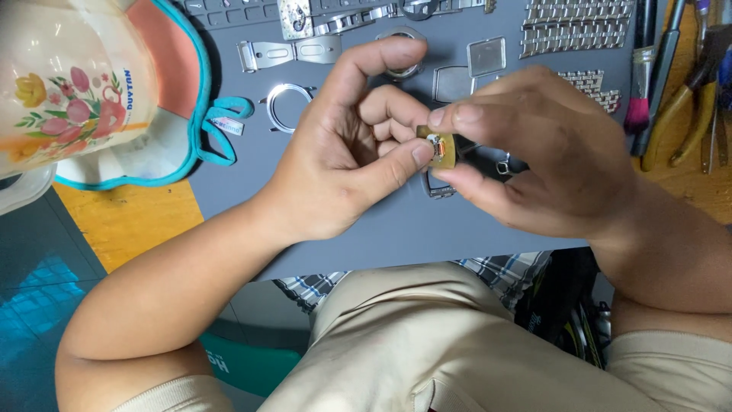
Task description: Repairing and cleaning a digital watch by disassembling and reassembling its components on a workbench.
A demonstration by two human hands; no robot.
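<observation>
Brass-coloured small square part (441,146), likely a watch case or movement holder with an orange-and-white bit at its centre, is pinched between both hands above the middle of the grey mat (396,229) that covers the tabletop (122,221). Left hand (343,152): thumb tip pressed on the part's left face, index finger arched high, other fingers curled in. Right hand (549,160): index finger on the top edge, thumb under the bottom edge, closed on the part.

Judgement on doing it well: keep the part low over the mat so a dropped piece lands on grey, hold by the edges only, keep finger pads off the centre, turn with the right hand while the left thumb steadies.

Around it, on the mat's far edge: steel bracelet links (576,27) at the far right corner, two square clear crystals (486,56), a round metal ring (287,107), a steel clasp (288,52). Pliers with yellow handles (686,107) and a pink-tipped brush (639,99) lie along the right edge on bare wood.

Labels: a cream cup with a pink and yellow flower print (69,84) sits at the far left corner, small blue lettering beside the flowers; a teal-trimmed cloth (200,114) below it carries a small white tag.
</observation>
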